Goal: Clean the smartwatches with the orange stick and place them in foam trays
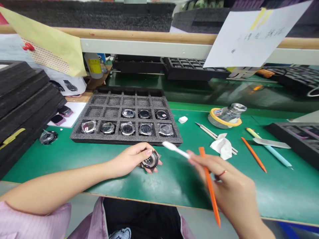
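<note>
A: What stands at the left edge of the table (74,152)?

B: A stack (22,99) of black foam, with a loose watch (48,137) lying just beside it. A little farther from the near edge, two purple watches (65,111) lie on a white card (77,111).

A: And then?

B: A tray (124,142), set in from the table's left edge. Its near row holds five round watches (127,128); the row behind it holds three, toward the right.

A: The left hand (131,157)?

B: In front of the tray, near the middle of the table's near edge. It is closed round a watch (150,161), thumb on top, fingers beneath, and the back with its small dots faces up.

A: Next?

B: A swab (175,149), its white tip pointing left, near the watch but apart. The right hand (229,179), mostly closed, pinches it between thumb and fingers. (It also has an orange stick (211,186) slanting through its fingers; exactly how that is gripped, I cannot tell.)

A: Beyond that?

B: Toward the far edge, a jar (231,116) in a yellow ring (228,126); nearer, a tissue (223,147) over thin rods (205,129). Then a second orange stick (254,155), a blue pen (279,157) with a knife (276,143) across it, and, at the table's right edge, a dark tray (291,142).
</note>
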Motion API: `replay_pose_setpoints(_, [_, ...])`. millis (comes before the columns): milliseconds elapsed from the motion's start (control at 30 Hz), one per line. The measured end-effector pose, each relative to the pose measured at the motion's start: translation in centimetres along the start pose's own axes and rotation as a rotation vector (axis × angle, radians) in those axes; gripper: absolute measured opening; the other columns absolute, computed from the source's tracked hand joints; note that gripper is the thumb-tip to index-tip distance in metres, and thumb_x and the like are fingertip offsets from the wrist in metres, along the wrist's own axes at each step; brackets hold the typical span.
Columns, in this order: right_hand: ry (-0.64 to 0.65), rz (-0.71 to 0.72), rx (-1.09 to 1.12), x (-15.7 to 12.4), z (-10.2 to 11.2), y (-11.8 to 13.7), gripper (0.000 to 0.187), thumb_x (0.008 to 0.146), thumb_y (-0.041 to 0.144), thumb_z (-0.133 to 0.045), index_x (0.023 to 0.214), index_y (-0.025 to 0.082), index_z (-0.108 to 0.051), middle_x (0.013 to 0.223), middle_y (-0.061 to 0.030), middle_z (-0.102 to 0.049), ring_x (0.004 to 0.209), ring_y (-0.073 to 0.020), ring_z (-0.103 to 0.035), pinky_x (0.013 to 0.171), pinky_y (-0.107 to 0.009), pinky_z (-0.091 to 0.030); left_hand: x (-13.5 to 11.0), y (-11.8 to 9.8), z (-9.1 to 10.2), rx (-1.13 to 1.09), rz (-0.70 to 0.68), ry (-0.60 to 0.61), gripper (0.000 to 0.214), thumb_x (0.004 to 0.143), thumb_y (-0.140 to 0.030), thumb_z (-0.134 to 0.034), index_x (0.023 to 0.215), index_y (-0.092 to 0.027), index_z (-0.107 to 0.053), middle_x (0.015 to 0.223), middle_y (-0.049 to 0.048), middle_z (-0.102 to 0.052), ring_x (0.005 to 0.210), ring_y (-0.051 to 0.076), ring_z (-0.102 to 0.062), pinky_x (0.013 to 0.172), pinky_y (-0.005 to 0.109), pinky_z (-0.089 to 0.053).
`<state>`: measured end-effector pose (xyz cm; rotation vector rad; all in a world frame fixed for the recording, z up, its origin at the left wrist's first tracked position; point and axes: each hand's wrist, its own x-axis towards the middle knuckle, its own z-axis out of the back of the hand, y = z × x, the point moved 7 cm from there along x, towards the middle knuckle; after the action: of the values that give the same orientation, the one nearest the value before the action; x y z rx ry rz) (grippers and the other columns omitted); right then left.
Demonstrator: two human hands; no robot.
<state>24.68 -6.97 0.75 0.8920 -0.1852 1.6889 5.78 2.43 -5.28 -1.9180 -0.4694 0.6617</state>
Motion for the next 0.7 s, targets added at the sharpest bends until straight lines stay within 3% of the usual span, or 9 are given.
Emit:
replay_pose_setpoints(67, [-0.098,-0.097,-0.215,-0.2,0.6,-2.9,0.019,0.097,0.034,-0.06,0.104,0.023,-0.075,0.091,-0.0057,-0.079,0.077,-0.0206,-0.075,0.063,-0.03,-0.057,-0.1,0.1,-0.1,0.006,0.002,-0.014,0.052,0.081,-0.064,-0.071,0.092,-0.015,-0.06,0.103,0.0128,-0.073,0.08,0.019,-0.074,0.067,0.029,-0.058])
replay_pose_setpoints(167, [-0.14,-0.194,-0.393,-0.4,0.6,-5.7,0.045,0.099,0.052,-0.049,0.113,0.018,-0.075,0.097,-0.0121,-0.079,0.085,-0.0276,-0.076,0.062,-0.035,-0.058,-0.3,-0.2,-0.5,0.067,-0.004,-0.014,0.051,0.084,-0.065,-0.068,0.093,-0.015,-0.062,0.099,0.0117,-0.073,0.085,0.021,-0.074,0.069,0.031,-0.059])
replay_pose_setpoints(233, [-0.132,-0.187,-0.353,-0.6,0.0,-5.4,0.047,0.098,0.052,-0.051,0.123,0.018,-0.071,0.107,-0.0135,-0.078,0.095,-0.0298,-0.076,0.071,-0.039,-0.06,-0.5,-1.0,-0.7,0.114,-0.023,0.001,0.051,0.086,-0.065,-0.065,0.096,-0.015,-0.065,0.096,0.0106,-0.072,0.086,0.022,-0.073,0.07,0.032,-0.06])
replay_pose_setpoints(300, [-0.132,-0.133,-0.199,-0.7,-0.7,-3.5,0.038,0.097,0.041,-0.059,0.127,0.019,-0.068,0.116,-0.0124,-0.075,0.105,-0.0288,-0.073,0.086,-0.042,-0.06,-0.8,-2.8,-0.1,0.225,-0.099,-0.028,0.047,0.09,-0.061,-0.062,0.1,-0.015,-0.067,0.099,0.0107,-0.072,0.086,0.023,-0.073,0.071,0.034,-0.061])
replay_pose_setpoints(367, [-0.124,-0.06,-0.037,-0.9,-1.4,-1.1,0.032,0.095,0.029,-0.063,0.125,0.021,-0.067,0.117,-0.0101,-0.075,0.109,-0.026,-0.072,0.094,-0.041,-0.059,-1.4,-5.7,1.7,0.466,-0.263,-0.18,0.04,0.094,-0.053,-0.058,0.106,-0.017,-0.07,0.108,0.0106,-0.073,0.094,0.023,-0.072,0.081,0.036,-0.06])
replay_pose_setpoints(467, [-0.101,-0.006,0.066,-1.2,-2.1,1.0,0.028,0.094,0.021,-0.063,0.121,0.023,-0.068,0.115,-0.0075,-0.075,0.109,-0.0236,-0.072,0.093,-0.039,-0.06,-3.1,-10.1,5.7,0.95,-0.489,-0.563,0.034,0.1,-0.042,-0.05,0.119,-0.021,-0.069,0.127,0.009,-0.071,0.122,0.025,-0.063,0.111,0.041,-0.045])
replay_pose_setpoints(500, [-0.095,-0.007,0.074,-1.2,-2.2,1.1,0.027,0.093,0.02,-0.063,0.12,0.023,-0.068,0.114,-0.0072,-0.075,0.109,-0.0234,-0.072,0.091,-0.038,-0.061,-3.5,-10.9,6.9,1.092,-0.491,-0.666,0.036,0.101,-0.04,-0.047,0.123,-0.02,-0.068,0.134,0.0099,-0.067,0.13,0.026,-0.058,0.117,0.043,-0.038])
replay_pose_setpoints(567, [-0.088,-0.032,0.094,-1.3,-2.3,0.6,0.026,0.094,0.021,-0.063,0.119,0.023,-0.068,0.112,-0.0064,-0.076,0.107,-0.023,-0.073,0.088,-0.036,-0.063,-3.4,-10.8,9.3,1.322,-0.349,-0.75,0.045,0.101,-0.04,-0.043,0.133,-0.014,-0.062,0.147,0.0151,-0.057,0.142,0.03,-0.047,0.122,0.048,-0.031])
replay_pose_setpoints(700, [-0.077,-0.09,0.161,-1.6,-2.6,-0.8,0.023,0.094,0.025,-0.063,0.116,0.025,-0.07,0.108,-0.0044,-0.078,0.104,-0.0219,-0.074,0.086,-0.033,-0.064,-2.6,-9.1,11.7,1.535,-0.135,-0.737,0.064,0.099,-0.05,-0.043,0.144,-0.006,-0.052,0.157,0.0222,-0.042,0.149,0.036,-0.035,0.123,0.055,-0.024])
